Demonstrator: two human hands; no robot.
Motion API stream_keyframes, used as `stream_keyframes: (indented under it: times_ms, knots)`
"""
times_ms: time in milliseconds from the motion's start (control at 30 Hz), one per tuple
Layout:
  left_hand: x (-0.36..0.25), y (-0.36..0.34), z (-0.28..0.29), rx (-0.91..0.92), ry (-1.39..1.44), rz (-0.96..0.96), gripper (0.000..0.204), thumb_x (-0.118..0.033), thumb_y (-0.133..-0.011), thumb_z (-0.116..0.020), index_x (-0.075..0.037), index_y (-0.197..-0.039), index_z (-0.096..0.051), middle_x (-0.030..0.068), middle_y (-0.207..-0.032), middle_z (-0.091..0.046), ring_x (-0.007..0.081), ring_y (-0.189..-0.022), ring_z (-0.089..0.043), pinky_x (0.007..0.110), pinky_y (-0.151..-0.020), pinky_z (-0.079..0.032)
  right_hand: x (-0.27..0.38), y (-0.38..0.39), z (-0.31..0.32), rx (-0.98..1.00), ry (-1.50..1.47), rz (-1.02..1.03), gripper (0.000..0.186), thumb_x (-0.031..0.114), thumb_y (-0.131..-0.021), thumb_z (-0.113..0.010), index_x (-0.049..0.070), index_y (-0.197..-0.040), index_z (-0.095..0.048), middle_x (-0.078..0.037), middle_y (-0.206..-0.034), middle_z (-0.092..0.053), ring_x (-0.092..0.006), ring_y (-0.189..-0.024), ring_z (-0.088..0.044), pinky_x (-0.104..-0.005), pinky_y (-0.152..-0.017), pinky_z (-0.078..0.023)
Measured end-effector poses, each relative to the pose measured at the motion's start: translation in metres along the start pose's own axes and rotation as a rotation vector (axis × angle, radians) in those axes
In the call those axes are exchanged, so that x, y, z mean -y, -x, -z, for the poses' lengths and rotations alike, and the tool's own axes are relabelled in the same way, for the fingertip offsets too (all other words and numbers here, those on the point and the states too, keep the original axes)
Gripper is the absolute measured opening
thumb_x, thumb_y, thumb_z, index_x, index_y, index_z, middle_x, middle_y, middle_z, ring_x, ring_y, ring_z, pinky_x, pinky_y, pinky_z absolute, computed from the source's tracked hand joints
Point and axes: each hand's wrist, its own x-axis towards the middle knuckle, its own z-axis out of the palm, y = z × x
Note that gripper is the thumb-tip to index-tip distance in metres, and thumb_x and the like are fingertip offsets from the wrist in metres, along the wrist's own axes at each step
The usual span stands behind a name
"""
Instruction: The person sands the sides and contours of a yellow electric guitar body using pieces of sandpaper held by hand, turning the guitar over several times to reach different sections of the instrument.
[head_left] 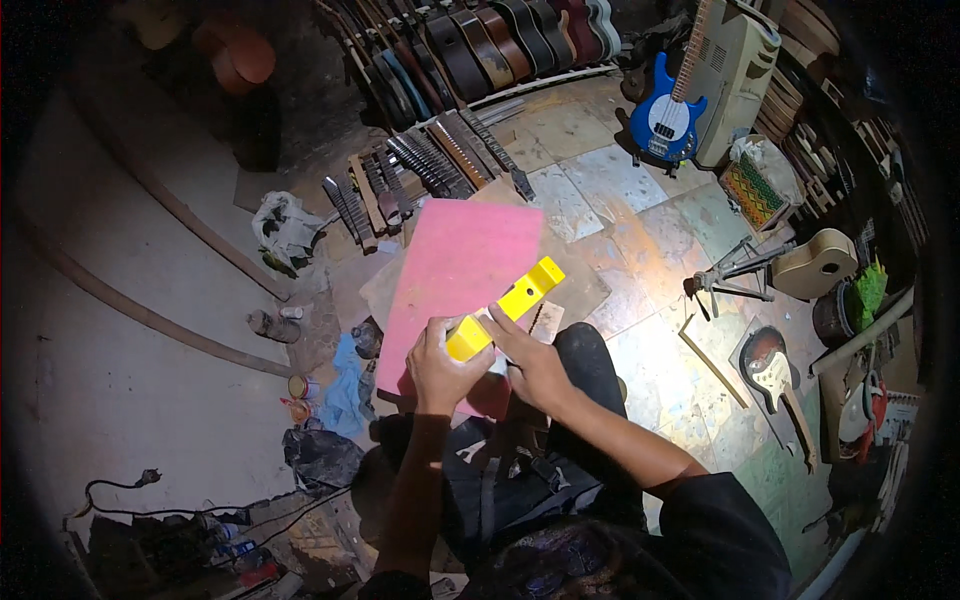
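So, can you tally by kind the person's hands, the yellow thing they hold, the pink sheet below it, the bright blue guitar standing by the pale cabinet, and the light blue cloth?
Left hand and right hand: 2
Yellow bar: 1
Pink sheet: 1
Blue guitar: 1
Light blue cloth: 1
Total: 6

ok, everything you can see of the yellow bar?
The yellow bar is bright and smooth-looking, possibly plastic or painted metal, with chunky ends and a dark hole nearer the far one. It slants from lower left to upper right, seen against the pink board. The left grip holds its near end; the right grip touches its middle. Underside hidden.
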Motion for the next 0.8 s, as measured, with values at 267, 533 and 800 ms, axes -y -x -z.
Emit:
stream_keyframes:
  times_ms: [267, 533, 800]
  knots:
    - [0.003, 0.000, -0.001, -0.024, 0.027, -0.039, 0.053, -0.028, -0.067, -0.093, -0.004, -0.105, -0.065, 0.0153, -0.094, -0.073, 0.0316, -0.087, -0.074, 0.041, -0.078, -0.058, -0.003, 0.003, -0.001, -0.062, -0.069, 0.067, 0.068, 0.003, -0.085, -0.058, 0.025, -0.150, -0.055, -0.022, -0.124, -0.069, -0.0419, -0.106, -0.069, -0.0490, -0.085, -0.058]
    - [-0.002, -0.027, 0.020, -0.017, 0.210, -0.014, 0.051, -0.025, -0.068, -0.095, 0.000, -0.104, -0.068, 0.0104, -0.095, -0.072, 0.0203, -0.088, -0.071, 0.035, -0.080, -0.057, -0.056, -0.040, 0.057, -0.209, 0.211, 0.035, 0.062, -0.010, -0.089, -0.049, 0.012, -0.146, -0.060, -0.018, -0.131, -0.070, -0.0306, -0.114, -0.070, -0.0363, -0.097, -0.056]
    - [0.018, -0.018, 0.050, -0.185, 0.276, -0.143, 0.055, -0.023, -0.065, -0.098, -0.001, -0.106, -0.067, 0.0090, -0.100, -0.070, 0.0176, -0.090, -0.068, 0.035, -0.083, -0.057, -0.025, -0.076, 0.067, -0.095, -0.259, -0.185, 0.039, 0.021, -0.103, -0.061, 0.001, -0.136, -0.064, -0.014, -0.128, -0.071, -0.0255, -0.116, -0.068, -0.0371, -0.102, -0.051]
